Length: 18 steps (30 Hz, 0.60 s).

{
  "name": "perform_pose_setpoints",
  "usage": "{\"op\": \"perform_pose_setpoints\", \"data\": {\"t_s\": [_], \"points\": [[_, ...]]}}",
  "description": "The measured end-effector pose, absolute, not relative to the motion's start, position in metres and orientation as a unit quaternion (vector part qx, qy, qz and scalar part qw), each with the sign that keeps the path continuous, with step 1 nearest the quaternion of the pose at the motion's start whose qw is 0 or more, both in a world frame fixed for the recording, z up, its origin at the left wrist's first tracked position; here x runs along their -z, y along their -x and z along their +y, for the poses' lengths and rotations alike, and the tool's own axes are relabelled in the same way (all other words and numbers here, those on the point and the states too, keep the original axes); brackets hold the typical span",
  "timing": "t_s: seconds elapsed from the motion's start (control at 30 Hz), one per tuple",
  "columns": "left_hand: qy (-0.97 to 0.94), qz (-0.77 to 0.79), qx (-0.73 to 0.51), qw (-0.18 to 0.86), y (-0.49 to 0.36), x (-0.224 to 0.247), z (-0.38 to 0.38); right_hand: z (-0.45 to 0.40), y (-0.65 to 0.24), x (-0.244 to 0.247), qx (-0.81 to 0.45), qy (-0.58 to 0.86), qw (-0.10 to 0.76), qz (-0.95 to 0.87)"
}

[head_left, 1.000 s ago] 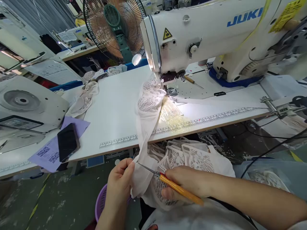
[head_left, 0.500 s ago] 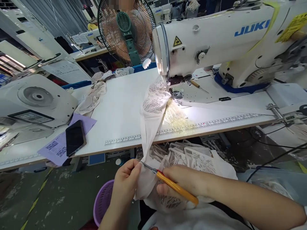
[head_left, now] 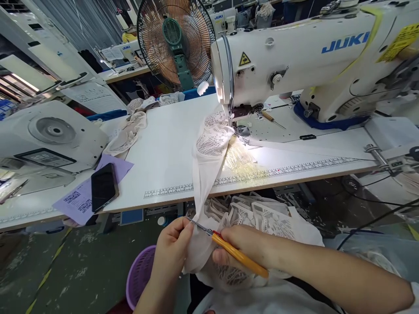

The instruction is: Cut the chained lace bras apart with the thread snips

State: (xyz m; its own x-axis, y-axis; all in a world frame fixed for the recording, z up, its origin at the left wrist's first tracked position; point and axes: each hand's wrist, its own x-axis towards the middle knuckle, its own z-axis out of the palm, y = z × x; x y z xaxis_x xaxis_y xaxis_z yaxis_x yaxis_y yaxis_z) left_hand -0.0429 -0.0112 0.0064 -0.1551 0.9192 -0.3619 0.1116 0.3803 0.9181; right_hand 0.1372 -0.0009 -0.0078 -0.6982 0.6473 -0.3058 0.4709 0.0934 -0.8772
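Observation:
My left hand (head_left: 175,244) pinches the edge of a white lace garment (head_left: 204,174), which stretches up over the table edge to the needle area of the sewing machine (head_left: 294,61). In my right hand (head_left: 240,246) is a pair of orange-handled scissors (head_left: 240,255). Their metal tips point left and lie at the fabric beside my left fingertips. Whether the blades are apart is too small to tell. More white lace pieces (head_left: 275,218) lie below the table edge, behind and under my right hand.
A black phone (head_left: 104,187) lies on purple paper (head_left: 77,203) at the table's left. A purple basket (head_left: 140,274) stands below on the floor. A screwdriver (head_left: 268,116) lies by the machine, and a fan (head_left: 176,43) stands behind the table.
The scissors' tips have moved slightly left, closer against my left fingertips. The whole view has shifted a little.

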Motion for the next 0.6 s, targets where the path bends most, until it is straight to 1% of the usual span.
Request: {"op": "perform_pose_setpoints", "data": {"t_s": [0.23,0.4,0.5,0.57,0.6], "points": [[-0.405,0.649,-0.401,0.504,0.039,-0.01,-0.015,-0.011,-0.131,0.028,-0.642,0.396,0.172,-0.634],[-0.476,0.628,-0.389,0.478,0.033,-0.016,-0.02,-0.004,-0.144,0.007,-0.537,0.469,0.28,-0.643],[-0.55,0.591,-0.353,0.473,0.03,-0.019,-0.021,0.002,-0.147,-0.007,-0.511,0.452,0.351,-0.642],[-0.601,0.556,-0.318,0.478,0.029,-0.022,-0.02,0.002,-0.144,-0.012,-0.504,0.435,0.372,-0.647],[-0.618,0.543,-0.307,0.479,0.028,-0.024,-0.02,0.002,-0.143,-0.012,-0.501,0.434,0.369,-0.652]]}}
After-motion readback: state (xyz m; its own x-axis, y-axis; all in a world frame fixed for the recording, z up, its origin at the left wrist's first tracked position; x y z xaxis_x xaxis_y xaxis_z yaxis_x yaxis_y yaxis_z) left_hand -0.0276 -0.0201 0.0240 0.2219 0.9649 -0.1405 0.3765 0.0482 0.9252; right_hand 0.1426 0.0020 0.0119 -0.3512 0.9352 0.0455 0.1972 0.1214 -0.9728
